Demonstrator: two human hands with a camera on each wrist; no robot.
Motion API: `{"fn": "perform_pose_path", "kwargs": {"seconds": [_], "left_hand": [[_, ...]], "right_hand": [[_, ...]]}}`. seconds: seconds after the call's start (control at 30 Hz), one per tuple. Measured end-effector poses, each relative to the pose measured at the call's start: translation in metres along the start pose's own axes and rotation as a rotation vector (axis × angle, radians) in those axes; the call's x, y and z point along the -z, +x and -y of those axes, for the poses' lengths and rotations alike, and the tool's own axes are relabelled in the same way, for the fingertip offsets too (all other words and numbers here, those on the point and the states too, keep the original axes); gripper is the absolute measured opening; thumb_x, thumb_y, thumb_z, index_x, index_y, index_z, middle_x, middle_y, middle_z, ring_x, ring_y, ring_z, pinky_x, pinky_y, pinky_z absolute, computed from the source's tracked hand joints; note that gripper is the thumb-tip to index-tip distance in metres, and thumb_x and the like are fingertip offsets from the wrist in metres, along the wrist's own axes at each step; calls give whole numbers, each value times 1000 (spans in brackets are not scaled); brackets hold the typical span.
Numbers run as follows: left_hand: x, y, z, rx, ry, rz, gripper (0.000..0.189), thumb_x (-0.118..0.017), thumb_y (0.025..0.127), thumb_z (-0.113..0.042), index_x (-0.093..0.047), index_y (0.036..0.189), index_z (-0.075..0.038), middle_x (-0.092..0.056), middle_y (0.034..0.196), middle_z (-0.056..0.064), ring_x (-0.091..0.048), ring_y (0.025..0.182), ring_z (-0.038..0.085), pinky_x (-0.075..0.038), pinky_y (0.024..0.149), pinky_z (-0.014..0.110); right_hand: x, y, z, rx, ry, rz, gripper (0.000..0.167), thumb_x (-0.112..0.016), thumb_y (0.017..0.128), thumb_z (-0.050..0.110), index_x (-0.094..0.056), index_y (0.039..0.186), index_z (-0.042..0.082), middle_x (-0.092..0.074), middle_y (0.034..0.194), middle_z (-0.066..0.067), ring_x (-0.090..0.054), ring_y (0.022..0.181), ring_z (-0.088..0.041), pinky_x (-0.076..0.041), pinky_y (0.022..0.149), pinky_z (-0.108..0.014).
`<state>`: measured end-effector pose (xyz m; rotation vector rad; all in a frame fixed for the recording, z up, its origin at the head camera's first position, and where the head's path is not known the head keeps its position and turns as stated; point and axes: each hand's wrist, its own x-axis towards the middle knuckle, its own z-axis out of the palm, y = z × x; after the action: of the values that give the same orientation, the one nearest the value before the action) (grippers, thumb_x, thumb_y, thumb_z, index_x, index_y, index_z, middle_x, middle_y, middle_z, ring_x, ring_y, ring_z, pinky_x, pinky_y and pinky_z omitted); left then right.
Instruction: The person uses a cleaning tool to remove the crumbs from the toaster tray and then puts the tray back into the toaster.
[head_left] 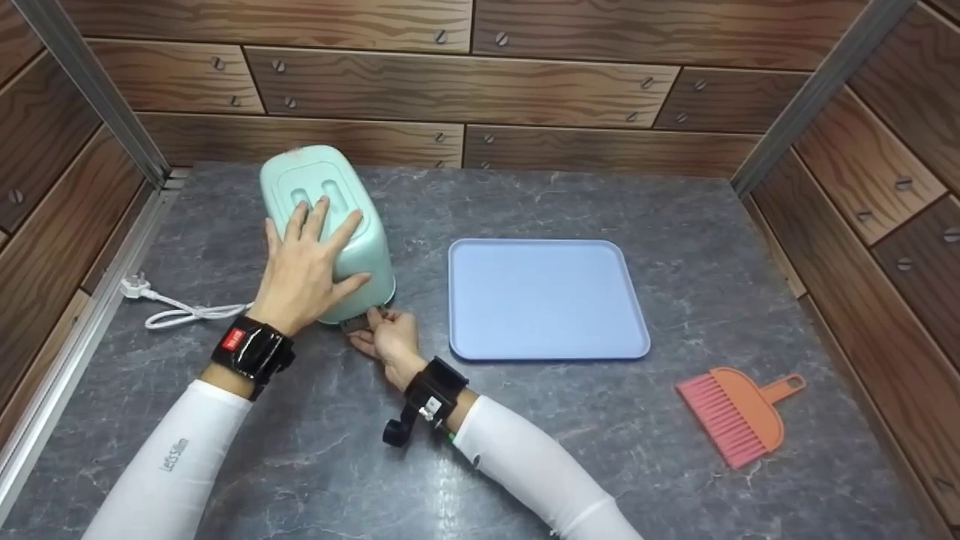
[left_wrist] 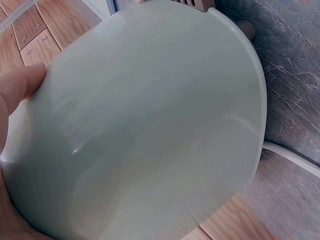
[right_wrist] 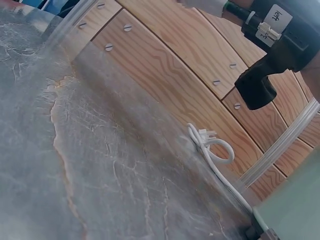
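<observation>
A mint-green toaster (head_left: 360, 255) stands at the left of the table, its two slots facing up. My left hand (head_left: 300, 274) rests on its top with fingers spread and the thumb against the side. In the left wrist view the toaster's smooth wall (left_wrist: 150, 120) fills most of the picture. At the toaster's near base edge my right hand (head_left: 394, 341) pinches a grey slotted piece, seemingly the crumb tray (head_left: 354, 324). Fingers partly hide that piece. In the right wrist view only a corner of the toaster (right_wrist: 295, 205) shows; the right fingers are out of sight.
A white power cord with its plug (head_left: 136, 285) lies left of the toaster. Right of it lies a blue tray (head_left: 547, 300), and farther right an orange dustpan with a pink-bristled brush (head_left: 739, 412). Wood-patterned walls (head_left: 465, 82) border the grey table.
</observation>
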<state>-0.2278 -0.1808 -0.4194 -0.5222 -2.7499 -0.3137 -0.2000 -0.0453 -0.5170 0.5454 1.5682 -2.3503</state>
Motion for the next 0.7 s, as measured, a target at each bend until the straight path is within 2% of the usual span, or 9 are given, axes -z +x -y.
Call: {"fn": "perform_pose_path", "kwargs": {"seconds": [0.17,0.33,0.47,0.7], "left_hand": [[0,0,0,3,-2,8,84,-79,90,-53,-43,161,-23,-33,168,30,-31,154,56,-20,118,87],[1,0,0,12,-5,18,84,-78,91,-53,-43,161,-24,-32,168,29,-30,155,56,-19,119,86],[0,0,0,10,-2,11,84,-79,91,-53,-43,161,-24,-33,168,29,-30,155,55,-19,119,86],[-1,0,0,3,-9,-10,84,-81,89,-52,-45,160,-24,-36,167,28,-37,150,52,-21,119,86]], "right_hand": [[4,-1,2,-30,-15,28,13,-51,110,7,-55,101,-1,-72,119,-31,-79,99,-34,-66,92,-42],[10,-4,4,-49,-28,46,12,-53,109,7,-52,99,0,-70,122,-32,-79,92,-31,-67,91,-40],[14,-6,5,-55,-30,47,12,-54,108,6,-50,98,1,-71,117,-32,-79,84,-26,-67,88,-38],[19,-8,6,-51,-38,78,12,-53,109,7,-54,100,0,-74,104,-24,-76,74,-18,-67,87,-35]]}}
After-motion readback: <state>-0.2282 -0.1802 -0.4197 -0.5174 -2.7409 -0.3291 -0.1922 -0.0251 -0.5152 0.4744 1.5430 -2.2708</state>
